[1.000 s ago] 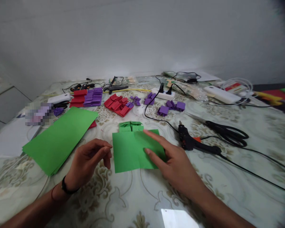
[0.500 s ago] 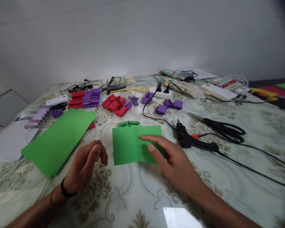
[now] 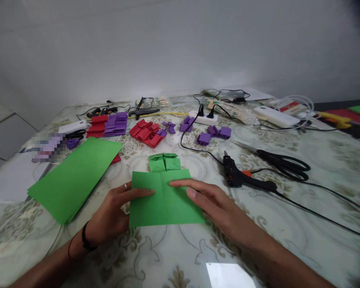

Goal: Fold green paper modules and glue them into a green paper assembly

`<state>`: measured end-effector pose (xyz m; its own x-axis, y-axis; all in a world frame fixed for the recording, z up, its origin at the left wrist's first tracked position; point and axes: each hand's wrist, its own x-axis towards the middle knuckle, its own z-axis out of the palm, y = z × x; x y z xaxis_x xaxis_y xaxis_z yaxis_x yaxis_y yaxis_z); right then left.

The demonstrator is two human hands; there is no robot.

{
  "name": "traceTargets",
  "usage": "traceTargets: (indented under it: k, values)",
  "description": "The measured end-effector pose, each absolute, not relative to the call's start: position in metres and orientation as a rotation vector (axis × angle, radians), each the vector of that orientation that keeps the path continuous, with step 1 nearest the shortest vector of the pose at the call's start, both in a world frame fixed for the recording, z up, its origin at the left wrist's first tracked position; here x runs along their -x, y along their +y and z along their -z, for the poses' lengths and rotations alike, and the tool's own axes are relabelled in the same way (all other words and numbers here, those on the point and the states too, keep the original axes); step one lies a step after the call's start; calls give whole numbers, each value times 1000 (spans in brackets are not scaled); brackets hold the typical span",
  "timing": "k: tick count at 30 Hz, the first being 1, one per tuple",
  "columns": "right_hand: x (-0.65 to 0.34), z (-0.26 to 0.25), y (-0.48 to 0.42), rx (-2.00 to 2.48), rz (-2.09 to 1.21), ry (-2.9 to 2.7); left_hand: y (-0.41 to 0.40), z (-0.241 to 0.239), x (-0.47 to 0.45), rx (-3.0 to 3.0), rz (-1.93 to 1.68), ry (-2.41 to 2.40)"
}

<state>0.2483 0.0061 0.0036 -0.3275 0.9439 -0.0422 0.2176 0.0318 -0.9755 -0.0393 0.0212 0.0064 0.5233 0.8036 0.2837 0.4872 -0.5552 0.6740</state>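
Observation:
A green paper sheet (image 3: 168,208) with a crease down its middle lies tilted between my two hands. My left hand (image 3: 112,212) grips its left side, one finger stretched over the top and others behind the edge. At the right side, my right hand (image 3: 217,204) holds the sheet too, index finger and thumb on its face; its other fingers are hidden. Just beyond the sheet are folded green paper pieces (image 3: 165,163). A stack of green paper (image 3: 78,176) lies to the left of my left hand.
A black glue gun (image 3: 243,178) and black-handled scissors (image 3: 280,162) lie right, with a cable running to a white power strip (image 3: 204,117). Folded red pieces (image 3: 147,133) and purple pieces (image 3: 115,124) sit farther back. White paper (image 3: 15,178) is at far left.
My left hand has moved right and taken hold of the sheet's left side. The sheet has shifted left and toward me, uncovering more of the folded green pieces.

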Motion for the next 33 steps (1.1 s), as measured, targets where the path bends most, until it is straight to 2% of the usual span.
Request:
traceTargets:
  k: [5,13,20,33]
  values:
    - [-255,-1,1,816,-1681,-1476,18,-15,45,-2223,-983,1073]
    - [-251,-2,2,942,-1250,-1884,15,-17,39,-2166,-989,1105]
    - [-246,-4,4,860,-1251,-1731,16,-22,33,-1935,-879,894]
    - [-246,-3,6,900,-1237,-1710,15,-23,36,-2044,-1035,963]
